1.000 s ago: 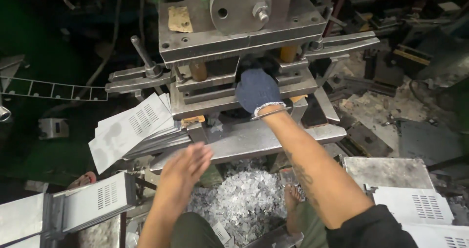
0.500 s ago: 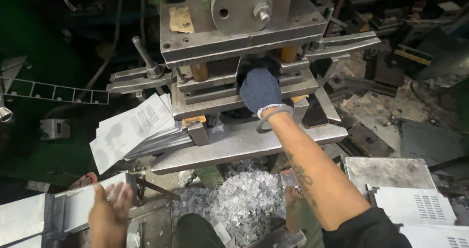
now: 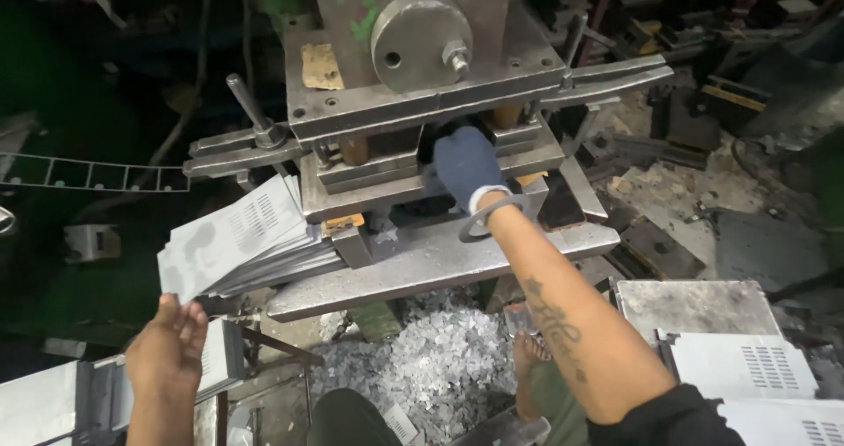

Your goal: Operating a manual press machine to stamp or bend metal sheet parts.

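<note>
While the right hand (image 3: 466,169), in a dark blue knit glove, reaches into the gap between the upper and lower blocks of the steel punch press (image 3: 422,103), its fingertips go out of sight inside the die opening, so I cannot tell whether they grasp anything. A metal bangle (image 3: 491,217) circles that wrist. The bare left hand (image 3: 167,349) sits low at the left, fingers loosely spread and released, their tips touching the near corner of a fanned stack of pale perforated metal sheets (image 3: 237,239) that leans against the press's left side. Below the press table lies a heap of shiny metal punchings (image 3: 440,367). More perforated sheets (image 3: 747,367) rest at the right.
</note>
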